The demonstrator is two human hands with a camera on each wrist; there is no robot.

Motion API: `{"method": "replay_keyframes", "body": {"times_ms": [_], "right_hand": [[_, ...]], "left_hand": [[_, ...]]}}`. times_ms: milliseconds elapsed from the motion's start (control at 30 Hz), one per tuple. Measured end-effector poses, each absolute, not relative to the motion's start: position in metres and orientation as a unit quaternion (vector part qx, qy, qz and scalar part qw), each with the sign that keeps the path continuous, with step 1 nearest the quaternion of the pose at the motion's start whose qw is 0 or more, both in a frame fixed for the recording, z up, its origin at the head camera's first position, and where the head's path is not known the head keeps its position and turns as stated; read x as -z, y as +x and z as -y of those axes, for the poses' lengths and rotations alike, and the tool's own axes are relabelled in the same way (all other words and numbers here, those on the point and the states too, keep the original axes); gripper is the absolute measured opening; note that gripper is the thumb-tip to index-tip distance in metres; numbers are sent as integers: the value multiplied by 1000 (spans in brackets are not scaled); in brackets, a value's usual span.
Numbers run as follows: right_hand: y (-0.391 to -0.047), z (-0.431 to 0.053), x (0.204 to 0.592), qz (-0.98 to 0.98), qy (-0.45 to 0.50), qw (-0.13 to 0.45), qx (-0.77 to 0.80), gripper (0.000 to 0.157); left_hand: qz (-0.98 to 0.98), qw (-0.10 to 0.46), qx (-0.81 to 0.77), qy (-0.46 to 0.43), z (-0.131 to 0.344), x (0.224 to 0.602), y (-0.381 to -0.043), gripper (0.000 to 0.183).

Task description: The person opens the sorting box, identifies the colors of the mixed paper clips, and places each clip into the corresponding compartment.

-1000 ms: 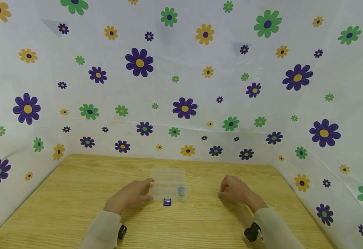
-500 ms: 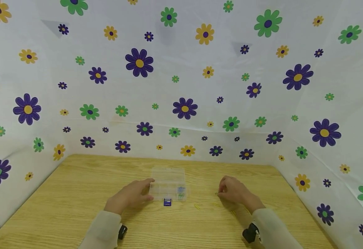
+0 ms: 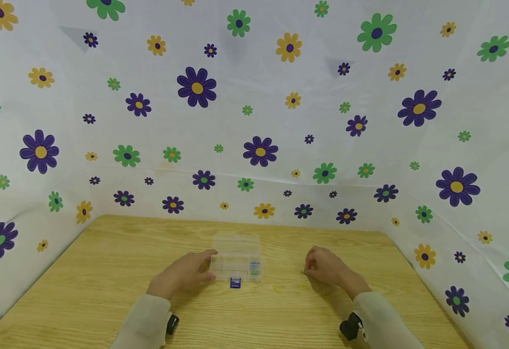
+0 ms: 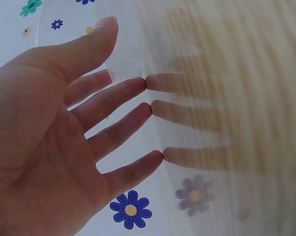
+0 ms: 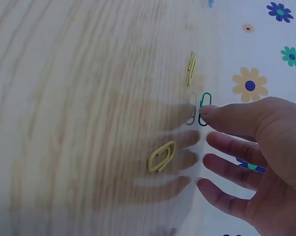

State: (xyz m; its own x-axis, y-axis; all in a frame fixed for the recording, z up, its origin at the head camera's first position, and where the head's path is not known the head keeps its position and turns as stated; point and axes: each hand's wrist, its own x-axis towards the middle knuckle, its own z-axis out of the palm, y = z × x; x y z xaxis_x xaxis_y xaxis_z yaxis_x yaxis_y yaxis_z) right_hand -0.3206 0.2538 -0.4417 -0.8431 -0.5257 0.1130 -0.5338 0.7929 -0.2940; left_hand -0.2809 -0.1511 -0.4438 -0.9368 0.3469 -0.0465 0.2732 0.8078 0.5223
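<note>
A clear plastic compartment box (image 3: 230, 264) lies with its lid (image 3: 237, 245) folded back. Blue and green paper clips (image 3: 254, 273) show in its right-hand compartments. My left hand (image 3: 184, 274) rests at the box's left edge, and its fingers (image 4: 121, 130) are extended with tips on the tabletop. To the right of the box, my right hand (image 3: 328, 265) pinches a green paper clip (image 5: 204, 117) at the thumb tip, close over the table. The other fingers (image 5: 226, 169) of that hand are spread loosely. Yellow paper clips (image 5: 161, 156) lie near it.
The wooden table (image 3: 106, 271) bears more yellow paper clips (image 3: 277, 289) between the box and my right hand. A purple latch (image 3: 235, 283) juts from the box's front. A flowered white cloth (image 3: 237, 121) closes off the back and both sides.
My right hand has shifted slightly left towards the box, and the clip shows a little more clearly at its fingertips. My left hand and the box have stayed put.
</note>
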Motion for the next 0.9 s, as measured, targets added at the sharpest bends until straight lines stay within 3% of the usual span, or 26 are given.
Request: {"method": "replay_keyframes", "body": {"times_ms": [900], "right_hand": [[-324,-222,429,933,317,31,-166,15]], "left_hand": [[-949,71,-260,163,150,441,-281,65]]}}
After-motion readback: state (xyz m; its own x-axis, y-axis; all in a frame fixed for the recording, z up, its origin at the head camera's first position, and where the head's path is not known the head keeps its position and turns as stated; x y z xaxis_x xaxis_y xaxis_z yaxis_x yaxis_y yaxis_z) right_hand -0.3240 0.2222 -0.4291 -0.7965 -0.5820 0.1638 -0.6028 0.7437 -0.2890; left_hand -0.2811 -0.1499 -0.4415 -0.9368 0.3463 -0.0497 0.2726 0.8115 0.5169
